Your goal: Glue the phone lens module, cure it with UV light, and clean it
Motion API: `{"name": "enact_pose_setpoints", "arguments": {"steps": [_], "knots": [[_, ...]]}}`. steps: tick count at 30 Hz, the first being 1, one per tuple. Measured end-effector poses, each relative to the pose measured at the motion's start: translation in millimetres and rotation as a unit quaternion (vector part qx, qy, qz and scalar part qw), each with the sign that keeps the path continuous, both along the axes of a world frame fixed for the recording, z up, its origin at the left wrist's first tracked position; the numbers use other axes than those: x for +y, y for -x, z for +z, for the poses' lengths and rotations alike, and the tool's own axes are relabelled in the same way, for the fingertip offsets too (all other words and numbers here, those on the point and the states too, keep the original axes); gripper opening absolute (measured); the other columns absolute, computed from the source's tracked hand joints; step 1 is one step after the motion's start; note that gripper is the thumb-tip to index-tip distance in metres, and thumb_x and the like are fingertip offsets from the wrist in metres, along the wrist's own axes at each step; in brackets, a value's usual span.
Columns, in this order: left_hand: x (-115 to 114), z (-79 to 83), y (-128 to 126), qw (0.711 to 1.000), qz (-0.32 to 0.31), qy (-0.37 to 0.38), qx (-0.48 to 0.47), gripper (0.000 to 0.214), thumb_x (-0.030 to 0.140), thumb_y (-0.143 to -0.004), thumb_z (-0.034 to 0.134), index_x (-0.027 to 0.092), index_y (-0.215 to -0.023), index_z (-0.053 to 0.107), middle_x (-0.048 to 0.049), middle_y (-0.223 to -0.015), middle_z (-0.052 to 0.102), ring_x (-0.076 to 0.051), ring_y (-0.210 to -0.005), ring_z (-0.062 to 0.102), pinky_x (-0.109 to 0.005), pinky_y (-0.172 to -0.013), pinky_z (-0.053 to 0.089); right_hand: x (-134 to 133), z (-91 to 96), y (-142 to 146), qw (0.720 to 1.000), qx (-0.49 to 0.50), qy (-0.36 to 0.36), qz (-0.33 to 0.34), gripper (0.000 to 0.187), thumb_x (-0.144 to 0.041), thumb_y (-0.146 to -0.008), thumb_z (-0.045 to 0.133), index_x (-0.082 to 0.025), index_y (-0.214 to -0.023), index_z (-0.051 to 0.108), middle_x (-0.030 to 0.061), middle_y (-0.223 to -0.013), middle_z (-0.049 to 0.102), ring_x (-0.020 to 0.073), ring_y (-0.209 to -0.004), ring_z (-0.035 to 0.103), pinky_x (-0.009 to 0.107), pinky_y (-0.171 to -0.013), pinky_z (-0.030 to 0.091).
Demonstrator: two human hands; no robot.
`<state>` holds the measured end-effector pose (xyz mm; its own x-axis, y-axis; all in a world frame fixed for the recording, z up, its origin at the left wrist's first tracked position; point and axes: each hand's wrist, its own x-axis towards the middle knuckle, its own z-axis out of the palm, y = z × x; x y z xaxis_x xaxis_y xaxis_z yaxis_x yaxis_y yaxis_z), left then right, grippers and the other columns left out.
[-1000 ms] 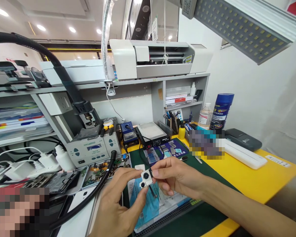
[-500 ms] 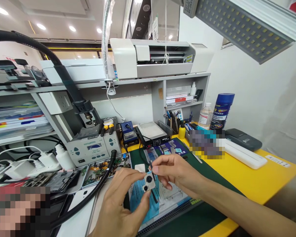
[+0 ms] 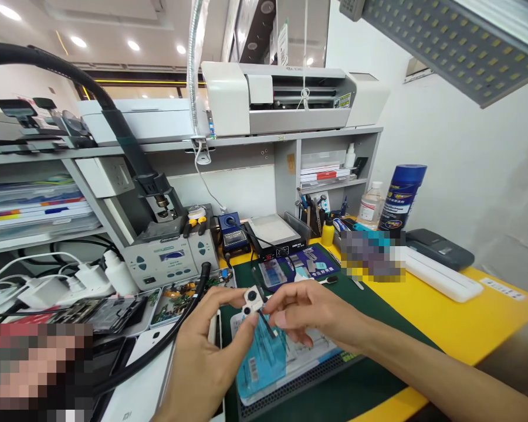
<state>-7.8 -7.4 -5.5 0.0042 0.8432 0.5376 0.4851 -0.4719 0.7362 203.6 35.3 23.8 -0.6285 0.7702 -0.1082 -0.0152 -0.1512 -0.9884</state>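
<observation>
Head view, and what catches my eye is a small white camera module with two round black lenses (image 3: 252, 300), held up above the middle of the bench, its lenses facing back toward the near side. The person's left hand (image 3: 206, 354) has it pinched between thumb and forefinger, thumb at the near edge and fingertip at the far left. Just to its right is the right hand (image 3: 310, 310), fingers curled and bunched close to the module's right side; I can't quite tell whether they grip anything there. A thin dark ribbon (image 3: 268, 327) slants down below the module. Under the hands lies a flat blue-and-white plastic packet (image 3: 253, 378), with a black perforated strip (image 3: 286, 394) along its near edge, all on a dark green mat (image 3: 321, 404). Far of the right hand is a purple-blue printed card (image 3: 321, 255) with little pieces on it. Off to the left, a shallow pale tray (image 3: 155, 319) holds a jumble of small circuit parts (image 3: 173, 300), and a thick black hose (image 3: 182, 331) curves across its right side toward the near left.
</observation>
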Motion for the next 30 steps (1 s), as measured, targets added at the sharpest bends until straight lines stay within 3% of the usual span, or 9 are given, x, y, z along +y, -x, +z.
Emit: {"name": "enact_pose_setpoints", "arguments": {"steps": [4,10,17,22,30], "knots": [[3,-1.6,3,0.993,0.002,0.08,-0.087,0.027,0.044,-0.087,0.068,0.026,-0.107,0.064,-0.0019,-0.102,0.069,-0.019,-0.098,0.063,-0.033,-0.087,0.05,-2,-0.8,1,0.999,-0.038,-0.036,0.009,0.036,-0.044,-0.075,0.082,-0.016,-0.096,0.072,-0.004,-0.058,0.057,0.0083,-0.047,0.045,0.022,-0.046,0.036],[3,2.3,1,0.986,-0.008,0.109,-0.125,0.031,0.047,-0.084,0.071,0.025,-0.105,0.066,0.0001,-0.093,0.067,-0.017,-0.089,0.062,-0.029,-0.081,0.05,-5,-2.7,5,0.995,-0.056,-0.083,0.001,0.033,-0.043,-0.073,0.085,-0.016,-0.084,0.069,-0.0051,-0.056,0.053,0.0079,-0.049,0.043,0.022,-0.047,0.031],[4,1.7,3,0.975,-0.028,0.147,-0.167,0.032,0.048,-0.083,0.072,0.025,-0.104,0.066,0.0012,-0.091,0.064,-0.016,-0.089,0.058,-0.028,-0.079,0.046,-10,-4.7,5,0.989,-0.051,-0.137,-0.037,0.036,-0.04,-0.073,0.085,-0.016,-0.094,0.068,-0.002,-0.071,0.058,0.0107,-0.063,0.05,0.024,-0.057,0.04],[4,0.0,4,0.971,-0.034,0.156,-0.176,0.031,0.047,-0.084,0.072,0.026,-0.105,0.065,0.0016,-0.092,0.063,-0.016,-0.09,0.057,-0.029,-0.081,0.044,-16,-7.1,5,0.961,-0.094,-0.247,-0.079,0.037,-0.044,-0.08,0.078,-0.019,-0.104,0.068,0.0021,-0.089,0.062,0.0112,-0.065,0.05,0.026,-0.06,0.043],[1,3.6,1,0.966,-0.029,0.174,-0.188,0.035,0.05,-0.082,0.074,0.026,-0.106,0.065,0.0017,-0.092,0.062,-0.017,-0.091,0.056,-0.029,-0.081,0.044,-16,-10.4,5,0.922,-0.076,-0.364,-0.108,0.021,-0.038,-0.094,0.062,-0.02,-0.101,0.071,0.0022,-0.085,0.061,0.0132,-0.07,0.053,0.027,-0.061,0.042]]}}
